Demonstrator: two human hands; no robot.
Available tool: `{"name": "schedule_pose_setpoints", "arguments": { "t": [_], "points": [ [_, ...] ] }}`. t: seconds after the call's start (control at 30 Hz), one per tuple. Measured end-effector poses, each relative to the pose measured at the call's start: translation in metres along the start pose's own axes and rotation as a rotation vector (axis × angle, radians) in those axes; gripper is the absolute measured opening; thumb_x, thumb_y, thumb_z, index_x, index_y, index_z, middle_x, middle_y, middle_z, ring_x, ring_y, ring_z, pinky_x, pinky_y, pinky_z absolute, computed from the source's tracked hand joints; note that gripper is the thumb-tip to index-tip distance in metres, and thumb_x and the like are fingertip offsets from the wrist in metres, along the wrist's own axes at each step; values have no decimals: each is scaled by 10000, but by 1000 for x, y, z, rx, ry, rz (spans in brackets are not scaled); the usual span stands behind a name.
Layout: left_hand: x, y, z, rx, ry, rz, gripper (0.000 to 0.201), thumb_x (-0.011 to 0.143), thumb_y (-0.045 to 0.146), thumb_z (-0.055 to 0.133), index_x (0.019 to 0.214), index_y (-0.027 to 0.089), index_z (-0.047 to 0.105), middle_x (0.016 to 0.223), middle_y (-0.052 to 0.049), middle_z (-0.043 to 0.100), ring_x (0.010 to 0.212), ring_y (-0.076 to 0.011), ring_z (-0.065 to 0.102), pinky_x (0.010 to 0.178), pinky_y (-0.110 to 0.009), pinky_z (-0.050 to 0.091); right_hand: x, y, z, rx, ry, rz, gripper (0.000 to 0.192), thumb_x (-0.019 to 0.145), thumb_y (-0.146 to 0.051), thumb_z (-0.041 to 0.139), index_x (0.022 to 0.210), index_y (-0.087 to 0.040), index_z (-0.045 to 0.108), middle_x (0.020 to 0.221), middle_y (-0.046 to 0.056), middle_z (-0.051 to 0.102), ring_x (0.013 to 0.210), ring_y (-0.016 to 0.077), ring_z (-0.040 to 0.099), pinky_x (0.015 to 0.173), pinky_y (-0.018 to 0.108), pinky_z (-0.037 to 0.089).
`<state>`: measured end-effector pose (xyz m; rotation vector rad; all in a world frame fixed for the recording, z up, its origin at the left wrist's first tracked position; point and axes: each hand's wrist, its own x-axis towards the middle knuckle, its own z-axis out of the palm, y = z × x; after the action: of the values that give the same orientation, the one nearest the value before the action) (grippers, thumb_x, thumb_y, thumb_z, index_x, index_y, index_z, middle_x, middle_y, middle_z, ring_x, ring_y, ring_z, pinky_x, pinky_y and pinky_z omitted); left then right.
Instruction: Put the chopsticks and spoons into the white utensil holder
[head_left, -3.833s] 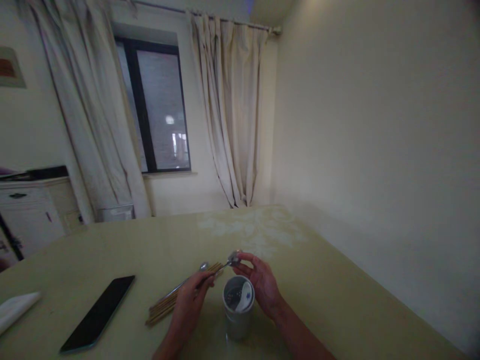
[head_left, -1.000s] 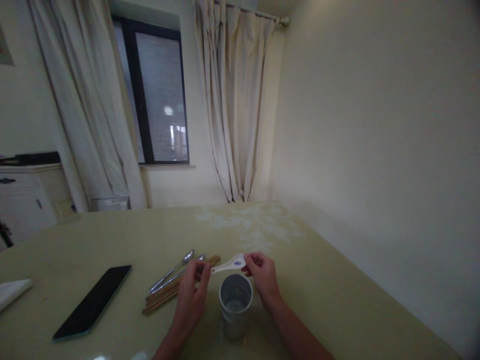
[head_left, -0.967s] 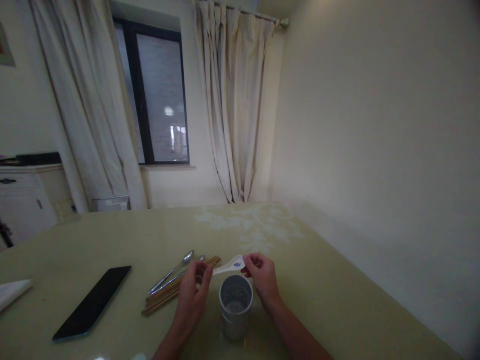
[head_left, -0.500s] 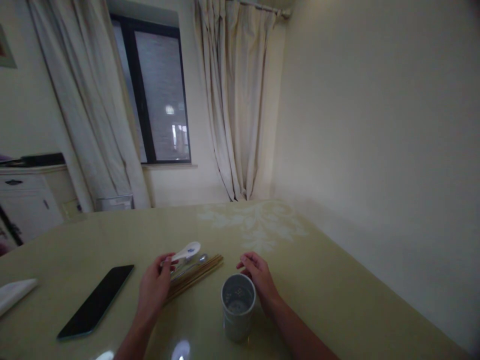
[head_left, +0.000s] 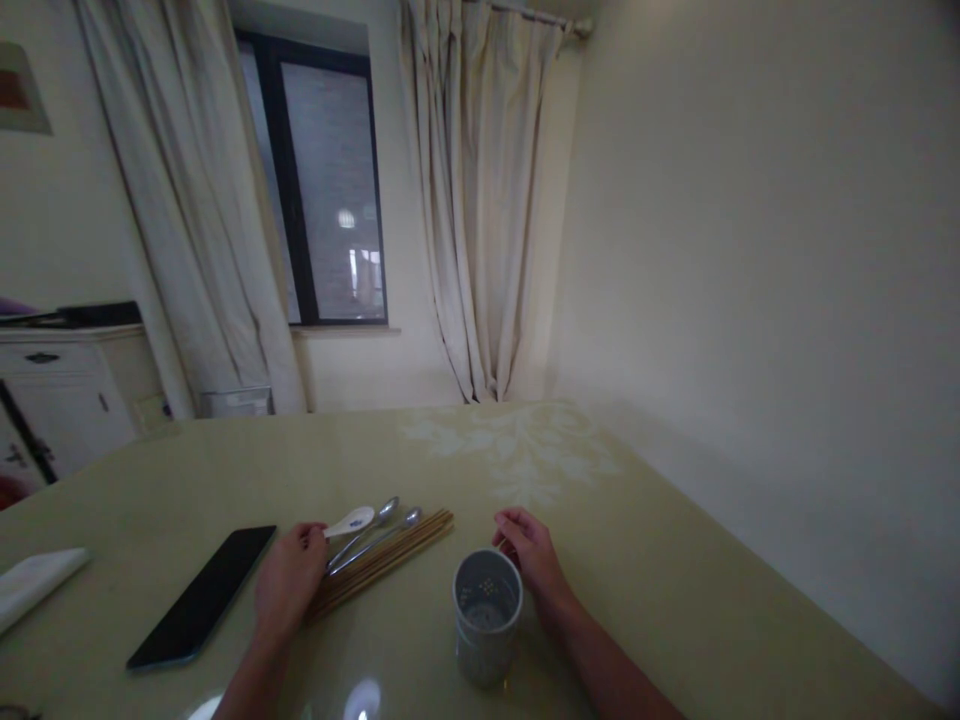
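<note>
**Inspector:** Report your grip, left hand first.

**Operator:** My left hand [head_left: 289,580] sits low and left of centre in the frame, fingers closed on the handle of the white spoon [head_left: 349,521]. The bowl of the spoon points up and to the right, and carries a small blue mark. I cannot tell whether the bowl rests on the table or sits just above it.

**Inspector:** And the right?

**Operator:** My right hand [head_left: 531,550] lies just right of centre, fingers loosely curled and holding nothing. It is just beside the upper right rim of the cup [head_left: 486,628]; whether skin touches the rim I cannot tell.

**Inspector:** Condition of the cup?

**Operator:** Upright, grey, low in the frame at centre. Its floor shows small holes. Nothing stands in it.

**Inspector:** What lies around the spoon?

**Operator:** Two metal spoons [head_left: 379,522] lie just right of the white one, bowls pointing upper right. Beside them runs a bundle of brown chopsticks [head_left: 390,561], laid on the same slant, its lower end near my left hand. All of these lie between my two hands.

**Inspector:** Further out?

**Operator:** A dark phone [head_left: 202,595] lies flat at lower left, just apart from my left hand. A white folded cloth [head_left: 34,583] sits at the far left edge. Everything rests on the pale green table [head_left: 675,600]. Curtains [head_left: 472,220] and a dark window [head_left: 330,190] fill the upper left.
</note>
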<state>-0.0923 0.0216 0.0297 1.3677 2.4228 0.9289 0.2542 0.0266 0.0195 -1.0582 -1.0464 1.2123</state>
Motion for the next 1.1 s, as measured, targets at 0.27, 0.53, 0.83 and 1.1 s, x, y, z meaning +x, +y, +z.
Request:
{"name": "schedule_pose_setpoints", "arguments": {
  "t": [0.27, 0.53, 0.83, 1.1],
  "points": [
    [-15, 11, 3, 259, 202, 260, 431, 988, 372, 386, 1031, 175, 767, 1049, -169, 802, 984, -339, 739, 863, -392, 536, 2, 0, 2, 28, 26, 16, 490, 610, -611, 855, 751, -184, 664, 576, -21, 653, 476, 116, 535, 481, 228, 385],
    [-51, 39, 28, 169, -180, 717, 243, 963, 328, 528, 909, 245, 750, 1007, -73, 780, 1005, -265, 700, 921, -375, 504, 3, 1, 4, 35, 31, 27, 502, 624, -635, 831, 770, -181, 675, 594, -12, 665, 474, 114, 537, 478, 228, 369],
    [-56, 30, 37, 38, -282, 656, 213, 918, 369, 540, 846, 253, 703, 905, -57, 753, 890, -264, 701, 809, -369, 530, 6, 4, 7, 19, 9, 30, 482, 618, -636, 823, 727, -200, 648, 548, -31, 626, 449, 114, 497, 466, 239, 344],
    [-85, 65, 46, -280, -252, 632, 276, 999, 458, 486, 949, 252, 662, 911, -50, 776, 816, -242, 722, 768, -355, 536, -2, -2, 4, -81, -130, 11, 464, 648, -612, 879, 762, -169, 803, 671, 25, 725, 620, 173, 617, 602, 283, 435]
  ]
}}
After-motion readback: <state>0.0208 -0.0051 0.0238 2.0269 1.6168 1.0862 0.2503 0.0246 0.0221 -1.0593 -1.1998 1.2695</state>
